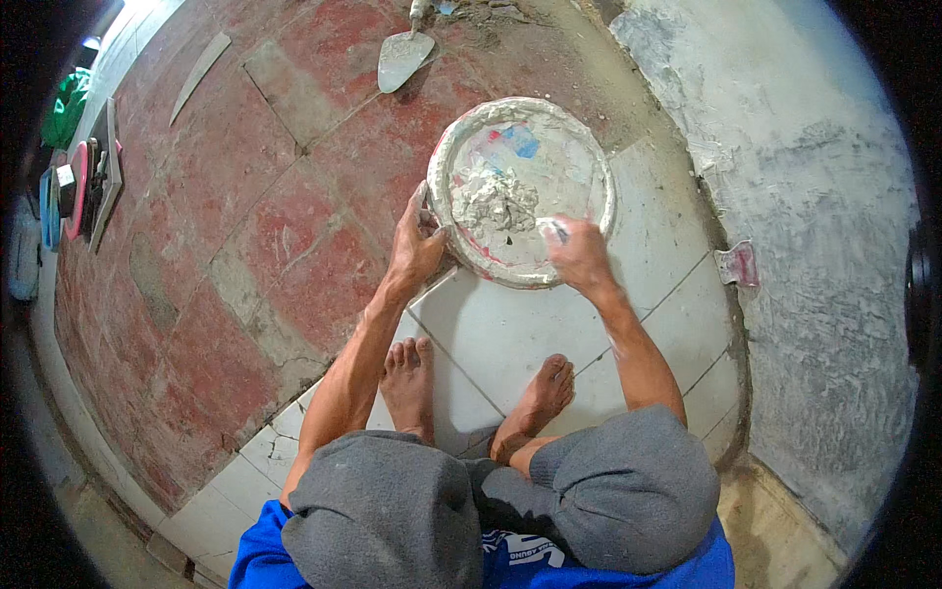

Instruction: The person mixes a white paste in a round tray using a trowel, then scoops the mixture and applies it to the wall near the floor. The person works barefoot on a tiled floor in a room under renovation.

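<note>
A round shallow basin (461, 257), its rim caked with off-white plaster, sits on the floor in front of my feet. My left hand (416, 250) grips its left rim between thumb and fingers. Inside, left of the middle, lies a lumpy heap of wet plaster (496, 201). My right hand (581, 257) is closed over the basin's lower right part, around a small pale tool (551, 228) with a dark spot. Most of that tool is hidden by the fingers, so its kind does not show. Its visible end is close to the heap's right side.
A plaster-smeared trowel (404, 61) lies beyond the basin. On the right rises a grey-white plastered wall (814, 294), with a reddish scrap (738, 265) at its foot. A curved pale strip (199, 77) and a cluster of items with a pink rim (77, 191) lie far left.
</note>
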`<state>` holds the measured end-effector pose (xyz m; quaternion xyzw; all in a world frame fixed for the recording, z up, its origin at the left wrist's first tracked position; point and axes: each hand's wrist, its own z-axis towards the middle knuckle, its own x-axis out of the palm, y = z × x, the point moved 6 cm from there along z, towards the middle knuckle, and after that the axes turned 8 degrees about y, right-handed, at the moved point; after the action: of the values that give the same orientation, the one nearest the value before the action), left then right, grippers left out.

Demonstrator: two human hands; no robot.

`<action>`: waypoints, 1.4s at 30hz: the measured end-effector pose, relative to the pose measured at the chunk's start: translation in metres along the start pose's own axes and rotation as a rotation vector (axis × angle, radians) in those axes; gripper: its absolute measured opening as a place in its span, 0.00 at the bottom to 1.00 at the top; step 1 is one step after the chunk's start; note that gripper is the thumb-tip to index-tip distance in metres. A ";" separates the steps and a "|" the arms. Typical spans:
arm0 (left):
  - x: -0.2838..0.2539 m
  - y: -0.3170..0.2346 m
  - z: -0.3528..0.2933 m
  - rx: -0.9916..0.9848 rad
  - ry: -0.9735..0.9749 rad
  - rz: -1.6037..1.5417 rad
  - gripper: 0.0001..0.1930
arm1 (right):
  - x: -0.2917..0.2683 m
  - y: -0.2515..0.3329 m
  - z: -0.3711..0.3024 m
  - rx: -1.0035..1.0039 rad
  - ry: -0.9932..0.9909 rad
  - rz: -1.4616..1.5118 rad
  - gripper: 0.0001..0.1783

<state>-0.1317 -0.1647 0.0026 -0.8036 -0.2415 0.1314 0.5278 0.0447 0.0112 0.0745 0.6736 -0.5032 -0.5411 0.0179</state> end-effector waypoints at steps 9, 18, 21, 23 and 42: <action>-0.007 0.006 0.004 -0.012 -0.028 0.028 0.37 | -0.042 0.031 -0.040 -0.048 -0.150 -0.184 0.13; -0.006 0.012 0.003 0.017 -0.043 0.002 0.37 | -0.040 0.061 -0.016 -0.131 -0.026 -0.623 0.09; -0.003 0.012 0.009 0.022 -0.050 0.030 0.36 | -0.007 0.033 0.006 -0.134 0.008 -0.703 0.14; -0.005 0.010 0.008 0.004 -0.056 0.058 0.36 | -0.002 0.023 0.007 -0.149 0.027 -0.666 0.13; -0.007 0.020 0.003 0.021 -0.020 0.063 0.37 | 0.004 0.006 -0.018 -0.118 -0.067 -0.541 0.07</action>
<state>-0.1340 -0.1723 -0.0176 -0.8040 -0.2199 0.1588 0.5292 0.0539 -0.0037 0.0821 0.7628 -0.2733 -0.5766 -0.1049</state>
